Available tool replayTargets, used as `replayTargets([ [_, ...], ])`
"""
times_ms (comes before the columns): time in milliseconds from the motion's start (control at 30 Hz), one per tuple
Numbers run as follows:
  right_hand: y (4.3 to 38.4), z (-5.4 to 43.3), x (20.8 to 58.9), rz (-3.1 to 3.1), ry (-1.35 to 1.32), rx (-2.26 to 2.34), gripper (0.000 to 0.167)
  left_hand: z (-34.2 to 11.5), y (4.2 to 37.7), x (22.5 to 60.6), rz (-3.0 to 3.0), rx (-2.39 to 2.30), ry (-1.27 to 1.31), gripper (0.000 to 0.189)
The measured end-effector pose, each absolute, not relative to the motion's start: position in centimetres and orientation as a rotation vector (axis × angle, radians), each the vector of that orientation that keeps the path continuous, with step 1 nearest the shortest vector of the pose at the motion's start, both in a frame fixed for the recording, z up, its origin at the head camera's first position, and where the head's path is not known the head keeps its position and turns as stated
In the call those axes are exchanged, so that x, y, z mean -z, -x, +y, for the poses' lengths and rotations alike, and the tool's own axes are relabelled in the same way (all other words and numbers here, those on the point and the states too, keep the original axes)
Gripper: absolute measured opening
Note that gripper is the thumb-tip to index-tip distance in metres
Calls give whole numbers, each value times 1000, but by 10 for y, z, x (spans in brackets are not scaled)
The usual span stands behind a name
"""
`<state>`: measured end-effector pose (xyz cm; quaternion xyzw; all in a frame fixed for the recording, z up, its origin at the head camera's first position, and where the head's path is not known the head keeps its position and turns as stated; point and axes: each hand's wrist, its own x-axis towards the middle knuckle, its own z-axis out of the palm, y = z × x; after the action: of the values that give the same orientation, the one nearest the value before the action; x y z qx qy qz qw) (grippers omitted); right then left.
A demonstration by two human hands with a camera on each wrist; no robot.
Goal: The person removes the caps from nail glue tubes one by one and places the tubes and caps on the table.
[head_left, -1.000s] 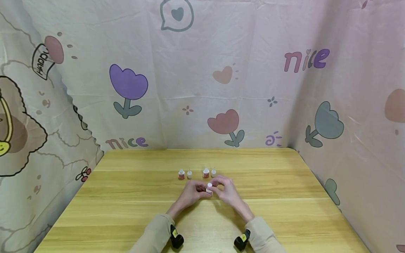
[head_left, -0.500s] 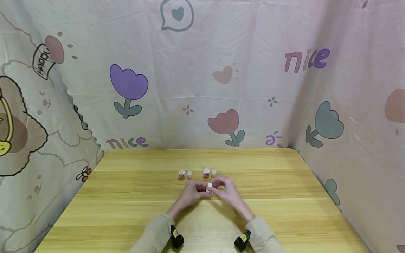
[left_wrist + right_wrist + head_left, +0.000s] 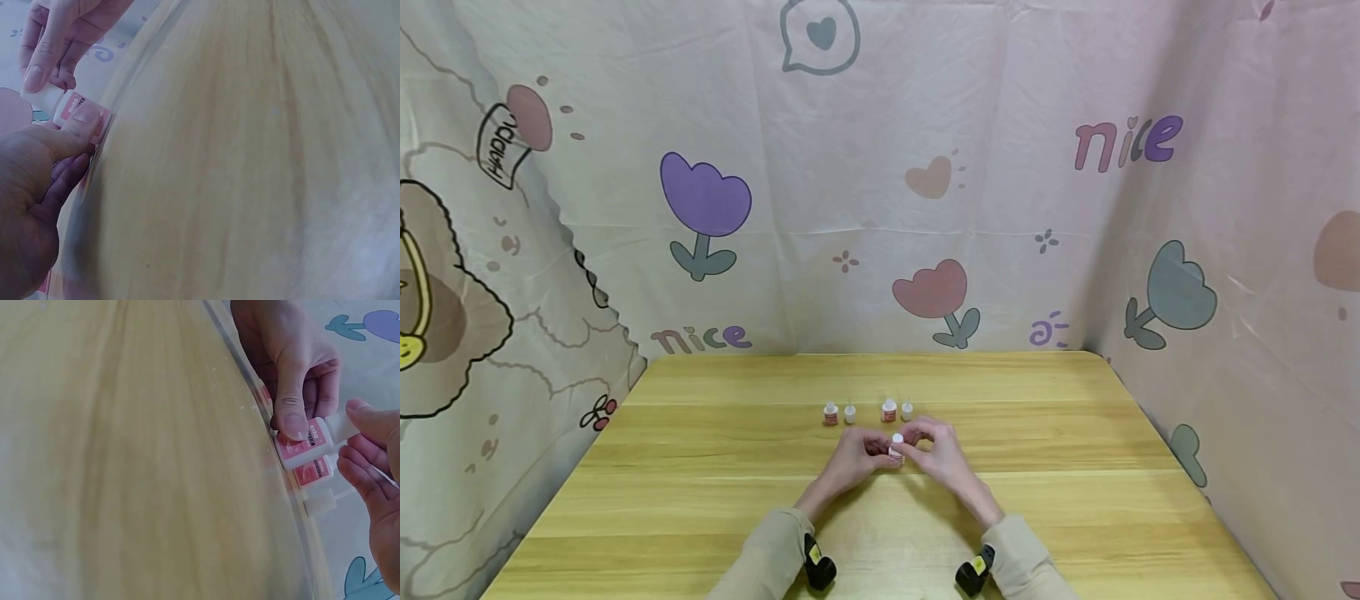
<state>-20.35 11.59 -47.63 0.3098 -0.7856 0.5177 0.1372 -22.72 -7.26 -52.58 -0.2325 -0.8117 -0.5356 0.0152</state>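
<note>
Near the middle of the table, my left hand (image 3: pixel 856 454) grips a small white bottle (image 3: pixel 322 447) with a pink-red label, its thumb across the label. The thumb and fingers of my right hand (image 3: pixel 938 454) pinch the bottle's white cap (image 3: pixel 45 98), which sits at the bottle's neck. In the head view the bottle stands upright between the two hands, its lower part partly covered by fingers. Just behind them stand two similar bottles, an uncapped left one (image 3: pixel 831 414) and an uncapped right one (image 3: pixel 889 411).
Beside each standing bottle is a loose white cap, a left cap (image 3: pixel 850 414) and a right cap (image 3: pixel 907 411), each with a thin stem pointing up. The wooden table (image 3: pixel 700 500) reaches back to a printed cloth backdrop (image 3: pixel 850 208). Black wrist cameras sit at both sleeves.
</note>
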Motion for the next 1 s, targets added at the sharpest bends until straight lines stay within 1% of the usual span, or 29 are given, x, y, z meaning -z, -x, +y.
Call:
replayTargets([
  [333,202,117,476,-2317,-882,-1567,11,-72,227,524,-2537,1634,738,12],
  [700,201,117,477,-2329,-826,-1611,15,-74,228,526,-2520,1639,758,12],
  [1000,202,117,477,-2321,-783,-1620,13,-73,227,525,-2528,1648,745,13],
])
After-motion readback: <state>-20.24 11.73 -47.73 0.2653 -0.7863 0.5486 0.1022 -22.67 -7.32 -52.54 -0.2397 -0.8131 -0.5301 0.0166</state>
